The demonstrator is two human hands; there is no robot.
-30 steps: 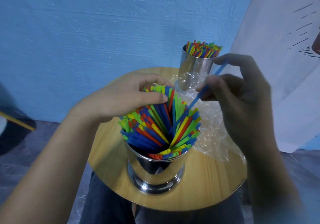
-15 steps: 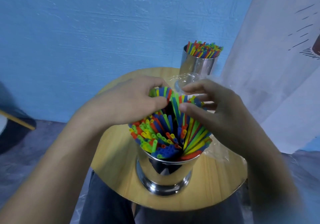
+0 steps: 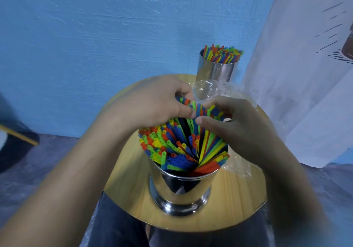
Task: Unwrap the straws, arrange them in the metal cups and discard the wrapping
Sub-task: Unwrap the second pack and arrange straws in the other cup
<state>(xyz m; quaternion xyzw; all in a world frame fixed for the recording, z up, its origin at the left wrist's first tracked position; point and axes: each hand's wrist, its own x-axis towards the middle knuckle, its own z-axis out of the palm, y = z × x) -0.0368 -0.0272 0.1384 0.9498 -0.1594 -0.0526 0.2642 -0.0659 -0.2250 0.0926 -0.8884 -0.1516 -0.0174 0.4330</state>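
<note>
A shiny metal cup [image 3: 181, 189] stands at the near side of a round wooden table [image 3: 238, 199], packed with red, yellow, green and blue straws [image 3: 177, 147]. My left hand [image 3: 152, 101] curls over the far-left tops of the straws and grips them. My right hand [image 3: 235, 124] curls over the far-right tops, thumb pressed against the bundle. The thumbs almost meet above the cup. A second metal cup [image 3: 216, 72] full of straws stands at the table's far edge. Clear plastic wrapping [image 3: 236, 166] lies crumpled on the table behind and to the right of the near cup.
A blue wall [image 3: 95, 36] rises behind the table. A white cloth [image 3: 305, 74] hangs at the right, close to the far cup. My dark trousers [image 3: 118, 227] show under the table's near edge. A dark object with a yellow stick [image 3: 19, 136] sits at the left.
The blue straw my right hand held a second ago is down in the near cup. Both hands have closed in over the straw tops. The view has shifted so the cup sits lower.
</note>
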